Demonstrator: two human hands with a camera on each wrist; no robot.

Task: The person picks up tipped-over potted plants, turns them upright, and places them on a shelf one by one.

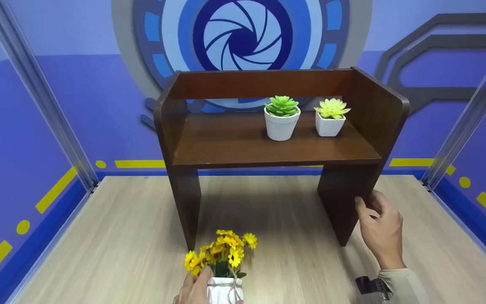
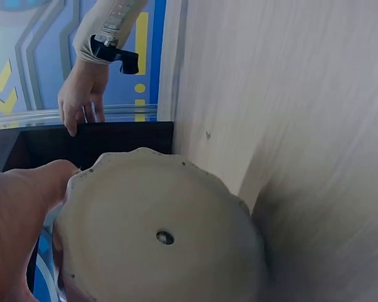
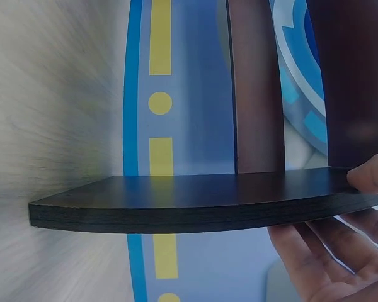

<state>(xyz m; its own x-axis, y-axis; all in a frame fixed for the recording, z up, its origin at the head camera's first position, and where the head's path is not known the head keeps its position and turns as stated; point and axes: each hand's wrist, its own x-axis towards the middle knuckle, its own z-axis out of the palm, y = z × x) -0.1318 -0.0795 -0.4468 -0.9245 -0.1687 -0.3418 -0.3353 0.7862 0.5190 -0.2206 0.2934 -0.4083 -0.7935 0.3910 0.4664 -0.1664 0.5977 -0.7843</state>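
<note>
Yellow artificial flowers (image 1: 222,250) stand in a white pot (image 1: 225,290) tied with twine, at the near edge of the head view. My left hand (image 1: 194,290) grips that pot by its side. The left wrist view looks at the pot's scalloped underside (image 2: 157,214), which has a small hole. A dark brown two-tier wooden shelf (image 1: 276,152) stands on the table. Its right side panel (image 3: 195,195) is pinched by my right hand (image 1: 382,232), thumb on the inner face and fingers on the outer face.
On the shelf's upper board stand a green succulent in a round white pot (image 1: 281,126) and a pale yellow-green succulent in a square white pot (image 1: 330,126). Blue printed walls (image 1: 87,105) with metal corner posts enclose the pale wooden table (image 1: 120,236).
</note>
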